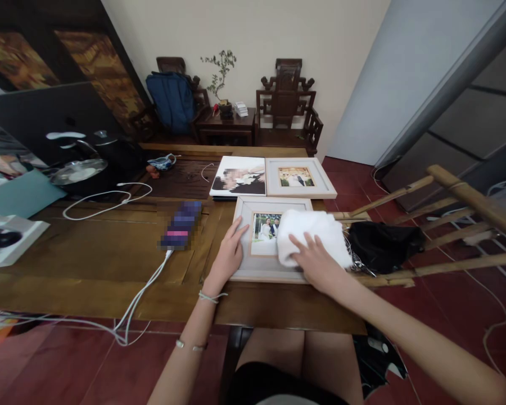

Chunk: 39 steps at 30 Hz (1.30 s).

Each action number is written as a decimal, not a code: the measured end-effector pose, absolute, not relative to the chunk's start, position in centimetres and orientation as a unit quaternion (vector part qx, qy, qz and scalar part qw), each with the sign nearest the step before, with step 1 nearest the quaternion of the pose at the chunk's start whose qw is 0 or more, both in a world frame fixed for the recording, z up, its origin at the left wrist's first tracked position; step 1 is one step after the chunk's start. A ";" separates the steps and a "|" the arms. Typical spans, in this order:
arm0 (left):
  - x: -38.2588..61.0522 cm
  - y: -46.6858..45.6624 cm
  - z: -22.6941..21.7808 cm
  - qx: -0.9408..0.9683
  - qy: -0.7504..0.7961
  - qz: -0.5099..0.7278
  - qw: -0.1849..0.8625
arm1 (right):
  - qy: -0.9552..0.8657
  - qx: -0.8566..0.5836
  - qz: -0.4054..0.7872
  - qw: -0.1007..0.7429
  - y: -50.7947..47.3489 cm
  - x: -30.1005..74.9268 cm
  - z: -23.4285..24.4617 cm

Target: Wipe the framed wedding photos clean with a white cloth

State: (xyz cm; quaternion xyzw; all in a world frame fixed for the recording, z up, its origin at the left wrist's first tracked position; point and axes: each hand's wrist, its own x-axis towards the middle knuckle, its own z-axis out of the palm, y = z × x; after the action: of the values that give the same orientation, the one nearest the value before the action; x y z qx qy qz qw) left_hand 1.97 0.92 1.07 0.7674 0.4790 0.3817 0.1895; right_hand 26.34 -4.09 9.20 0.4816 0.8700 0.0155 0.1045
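A pale picture frame (245,214) with a photo of two people lies flat near the front edge of the wooden table (109,253). My left hand (227,256) rests open on the frame's left border, fingers spread flat. My right hand (314,261) presses flat on a folded white cloth (310,233) that covers the frame's right part. Behind this frame lie a second framed photo (299,177) and an unframed photo print (239,177), side by side.
A phone (180,225) with a white cable (143,295) lies left of the frame. A black cloth (382,244) hangs on a bamboo rack (447,225) at the right. Kettles (80,163) stand at the far left; carved chairs (287,107) line the back wall.
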 end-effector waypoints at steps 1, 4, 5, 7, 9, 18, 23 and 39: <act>2.0 0.9 1.1 0.766 0.482 0.380 0.191 | 0.873 0.474 -0.009 0.111 -5.7 26.2 9.6; 2.0 0.8 1.2 0.765 0.483 0.382 0.190 | 0.884 0.449 -0.066 0.115 -8.9 25.8 10.4; 2.0 0.8 1.1 0.767 0.479 0.382 0.189 | 0.884 0.447 -0.077 0.111 -9.3 25.7 10.4; 1.9 0.8 1.0 0.772 0.472 0.383 0.188 | 0.881 0.456 -0.084 0.092 -8.7 25.7 10.1; 1.8 0.8 0.9 0.776 0.467 0.379 0.190 | 0.874 0.476 -0.073 0.068 -6.6 25.8 9.5; 1.6 0.9 1.0 0.783 0.464 0.369 0.189 | 0.866 0.493 0.076 0.036 4.0 26.8 7.5; 1.8 0.9 0.9 0.773 0.469 0.382 0.190 | 0.881 0.466 0.045 0.073 -2.3 26.6 8.4; 1.9 0.9 1.7 0.759 0.490 0.363 0.228 | 0.917 0.397 -0.027 0.019 -6.4 17.1 8.6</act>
State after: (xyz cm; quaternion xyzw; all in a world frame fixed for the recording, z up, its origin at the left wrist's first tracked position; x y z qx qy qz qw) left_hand 1.92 0.90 1.75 0.7587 0.4903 0.3633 0.2281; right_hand 17.14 -6.44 8.62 0.3969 0.9173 -0.0273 0.0190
